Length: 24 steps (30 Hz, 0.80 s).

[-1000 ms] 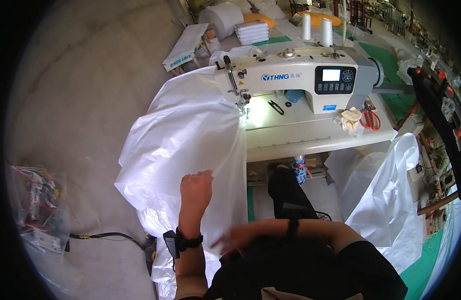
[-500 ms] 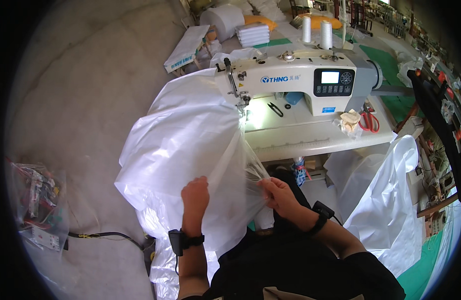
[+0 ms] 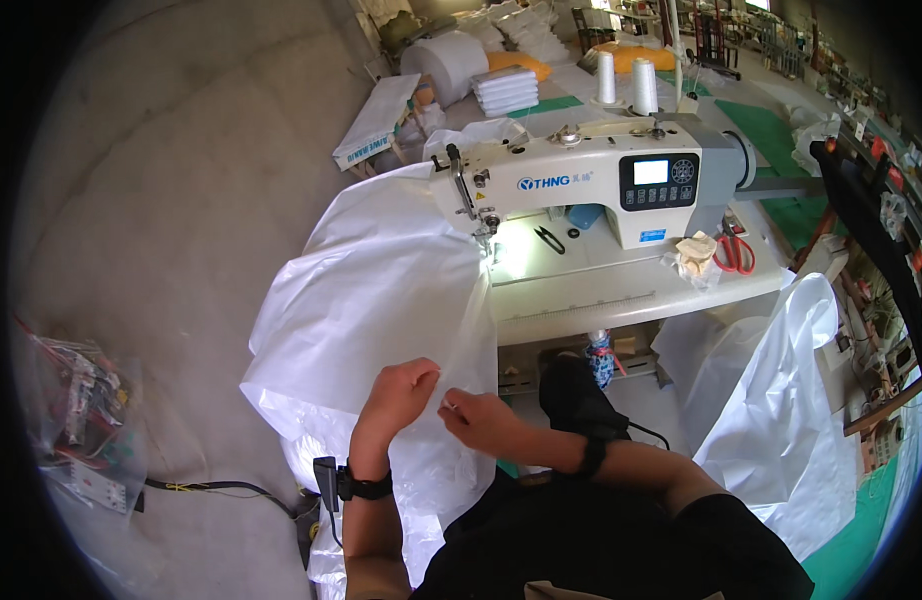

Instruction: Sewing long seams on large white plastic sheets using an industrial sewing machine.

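Observation:
A large white translucent plastic sheet (image 3: 351,300) hangs from the needle area of a white sewing machine (image 3: 581,165) down toward my lap. My left hand (image 3: 399,393) is closed in front of the sheet, thumb against curled fingers; what it grips, if anything, is hidden. Just to its right, my right hand (image 3: 481,422) pinches a bit of the film between thumb and fingers. The two hands are close together but apart. Light from the machine falls on the sheet's upper edge beside the needle.
On the machine table (image 3: 581,310) lie black thread snips (image 3: 550,240), red-handled scissors (image 3: 734,252) and a crumpled cloth (image 3: 695,254). Two white thread cones (image 3: 643,87) stand behind. More white sheeting (image 3: 766,400) drapes at the right. A bag of parts (image 3: 86,410) lies at left.
My right hand has moved left and down, closer to my left hand, and the film is no longer pulled taut to the right. My left hand has shifted slightly right.

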Tool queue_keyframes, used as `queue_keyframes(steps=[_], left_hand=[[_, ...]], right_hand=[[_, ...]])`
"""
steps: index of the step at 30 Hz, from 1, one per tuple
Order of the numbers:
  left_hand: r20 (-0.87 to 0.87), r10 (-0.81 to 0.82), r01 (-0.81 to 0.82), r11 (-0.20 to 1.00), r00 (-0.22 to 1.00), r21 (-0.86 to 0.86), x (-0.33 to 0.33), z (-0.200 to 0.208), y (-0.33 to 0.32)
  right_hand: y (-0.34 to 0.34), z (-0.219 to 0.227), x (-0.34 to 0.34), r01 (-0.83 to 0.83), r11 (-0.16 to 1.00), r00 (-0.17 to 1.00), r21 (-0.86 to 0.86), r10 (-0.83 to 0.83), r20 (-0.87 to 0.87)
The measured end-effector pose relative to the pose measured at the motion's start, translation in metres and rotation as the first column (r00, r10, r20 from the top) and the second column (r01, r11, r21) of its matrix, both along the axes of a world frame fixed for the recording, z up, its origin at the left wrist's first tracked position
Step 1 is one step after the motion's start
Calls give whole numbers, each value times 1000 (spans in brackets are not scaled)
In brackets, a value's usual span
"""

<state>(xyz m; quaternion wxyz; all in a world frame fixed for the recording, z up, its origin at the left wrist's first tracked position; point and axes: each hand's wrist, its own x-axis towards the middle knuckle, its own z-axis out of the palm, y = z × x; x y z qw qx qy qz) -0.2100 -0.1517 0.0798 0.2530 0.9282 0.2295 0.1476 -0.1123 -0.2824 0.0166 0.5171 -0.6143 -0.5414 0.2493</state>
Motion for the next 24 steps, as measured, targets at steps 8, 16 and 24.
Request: queue_keyframes(steps=[8,16,24], left_hand=[[-92,111,-140,890,990,-434,-9,-13,16],[-136,172,-186,977,976,-100,-18,6,25],[-291,-157,271,873,944,405,-5,-54,-21]], right_hand=[[21,-11,-45,-66,996,992,52,60,114],[6,-9,-39,105,991,981,86,-89,-172],[22,-69,-113,-714,648,581,-264,759,294]])
